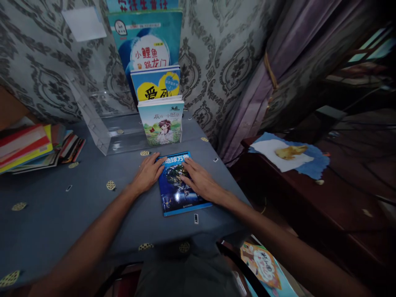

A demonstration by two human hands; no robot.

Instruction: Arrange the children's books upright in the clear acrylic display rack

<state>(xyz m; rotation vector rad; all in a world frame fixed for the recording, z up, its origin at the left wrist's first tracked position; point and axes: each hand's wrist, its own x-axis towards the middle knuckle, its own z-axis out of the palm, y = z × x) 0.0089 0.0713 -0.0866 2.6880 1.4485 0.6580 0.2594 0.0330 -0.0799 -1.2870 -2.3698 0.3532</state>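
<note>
Beyond the near right corner of the grey-blue surface (89,214), lower down, a picture book (262,268) lies partly behind the right forearm. Inward from the near edge, close to the right edge of the surface: the blue book (175,192), flat, cover up, its bottom edge toward the wearer and slightly skewed. Both lower corners are bare.

Handling, estimated: light, thin, paper-bound; flexible rather than stiff, likely to bow if lifted by one corner. Cover shows a bright glare patch, so probably glossy and apt to slide under a flat palm. Not fragile, though corners and page edges could crease. Best hold: thumb above and fingers beneath at both side edges, around mid-height; the bare bottom edge would serve as well.

Right hand (202,181): laid across the right side of the cover, fingers apart, clamped on nothing. Left hand (150,173): at the upper left corner of the book, fingers slightly apart, tips on the cover; no pinch visible.

Farther, just past the book's top edge: a white-edged green book (162,123) upright, at the right end of a clear stand (100,144). Behind it, a blue-and-yellow book (145,88), then a tall teal book (123,45), near the far edge of the surface. Topmost cover is cut off by the frame; title not fully legible
</note>
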